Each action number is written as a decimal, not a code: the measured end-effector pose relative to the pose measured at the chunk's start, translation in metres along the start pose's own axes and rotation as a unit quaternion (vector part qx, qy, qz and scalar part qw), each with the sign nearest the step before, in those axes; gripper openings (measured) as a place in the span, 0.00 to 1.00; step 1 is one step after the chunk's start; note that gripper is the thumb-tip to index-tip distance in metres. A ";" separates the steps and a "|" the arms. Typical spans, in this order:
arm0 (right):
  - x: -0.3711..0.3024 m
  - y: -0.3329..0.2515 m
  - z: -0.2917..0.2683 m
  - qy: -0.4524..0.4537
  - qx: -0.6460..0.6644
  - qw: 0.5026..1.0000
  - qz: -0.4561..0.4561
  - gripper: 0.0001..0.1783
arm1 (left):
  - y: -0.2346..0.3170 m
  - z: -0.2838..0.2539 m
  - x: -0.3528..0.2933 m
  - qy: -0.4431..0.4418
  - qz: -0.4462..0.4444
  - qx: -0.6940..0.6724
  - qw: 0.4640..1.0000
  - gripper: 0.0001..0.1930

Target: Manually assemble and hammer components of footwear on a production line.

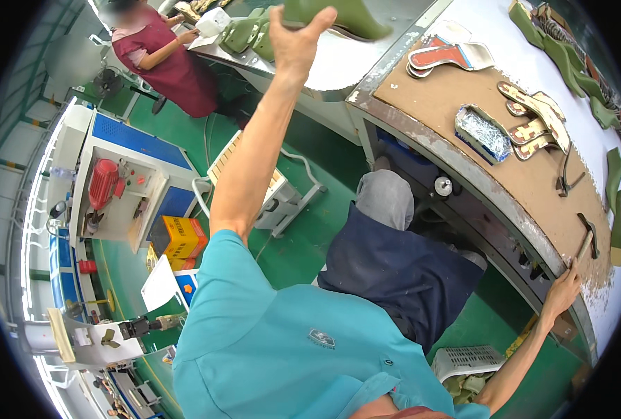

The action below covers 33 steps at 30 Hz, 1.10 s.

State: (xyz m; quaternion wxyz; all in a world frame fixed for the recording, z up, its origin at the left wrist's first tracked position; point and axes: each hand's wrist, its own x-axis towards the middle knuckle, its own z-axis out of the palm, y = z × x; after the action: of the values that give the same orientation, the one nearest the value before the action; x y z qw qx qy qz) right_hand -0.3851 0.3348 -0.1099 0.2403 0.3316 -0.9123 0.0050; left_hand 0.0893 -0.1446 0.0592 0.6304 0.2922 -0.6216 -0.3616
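Left of the brown worktop (422, 91), a green shoe last (356, 17), long axis crosswise, is clamped in the fingers of the left hand (298, 42); the hammer (585, 246) points away from the right hand (564, 288), fingers wrapped around its handle.

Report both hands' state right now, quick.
Left hand: closed on a green shoe last.
Right hand: closed on a hammer by its handle.

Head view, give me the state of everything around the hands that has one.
Left hand, gripping the green shoe form.
Green shoe form, held, partly out of frame.
Right hand, gripping the hammer.
Hammer, held by its handle.
Small box, open, filled with silvery pieces.
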 end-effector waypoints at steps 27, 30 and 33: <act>-0.001 -0.016 -0.012 0.018 0.025 0.999 -0.018 0.15 | -0.158 -0.066 0.048 -0.059 -0.200 0.272 0.939 0.26; -0.005 -0.010 -0.011 0.008 0.025 1.000 -0.008 0.15 | -0.173 -0.081 0.069 -0.098 -0.109 0.527 0.837 0.36; 0.002 -0.027 -0.022 0.031 0.034 0.999 -0.024 0.17 | -0.163 -0.049 0.069 -0.077 0.209 0.645 0.731 0.25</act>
State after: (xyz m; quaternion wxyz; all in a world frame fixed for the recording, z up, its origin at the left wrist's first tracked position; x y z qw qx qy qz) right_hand -0.3605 0.3168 -0.0935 0.2572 0.3610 -0.8955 0.0405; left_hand 0.1209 -0.2974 -0.0371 0.3000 0.4625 -0.7972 0.2462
